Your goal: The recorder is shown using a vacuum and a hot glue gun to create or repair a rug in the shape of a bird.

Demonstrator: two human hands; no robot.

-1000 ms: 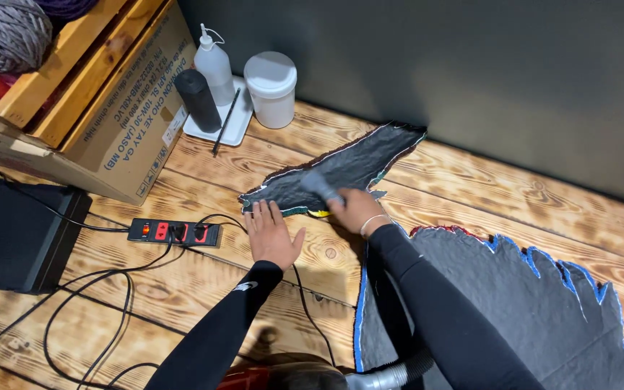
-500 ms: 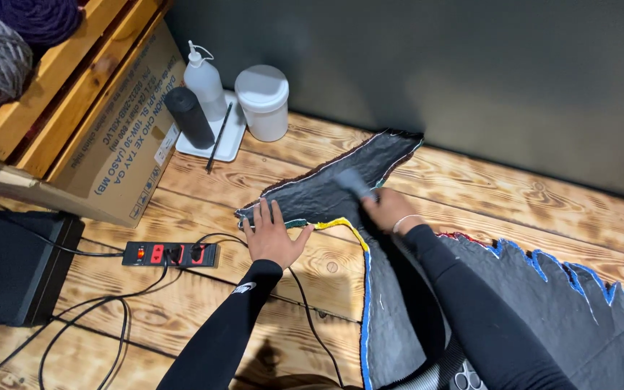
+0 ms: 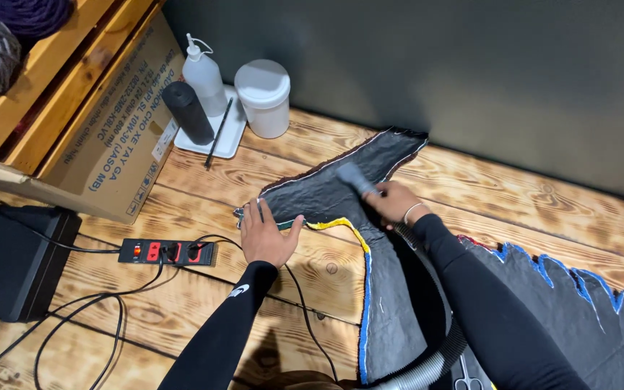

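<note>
left hand (image 3: 267, 235) flat on the near edge of the dark grey fabric piece (image 3: 341, 189), fingers spread, pinning it to the wooden floor (image 3: 471, 195), clamped on nothing. right hand (image 3: 393, 203) wrapped shut around the grey vacuum nozzle (image 3: 356, 178), tip pressed onto the cloth just beyond the knuckles. ribbed hose (image 3: 427, 365) trailing back under the right forearm and out at the bottom of the view.

risk first: likely trouble if suction lifts the thin cloth and pulls it into the nozzle mouth, since only one palm holds it down and the far tip near the dark wall (image 3: 435, 72) lies loose. could also snag the yellow and blue stitched border (image 3: 362, 274) if the nozzle drags across the edge. black cable (image 3: 305, 310) running under the left wrist, so a sliding hand might tug the power strip (image 3: 167, 252).

position: fabric stretched between both hands, left palm on its near left edge, nozzle grip toward the middle, narrow end pointing away to the wall. well clear to the left: white glue bottle (image 3: 202, 75), black cylinder (image 3: 188, 113) and white tub (image 3: 263, 97), cardboard box (image 3: 110, 137) beside them.
</note>
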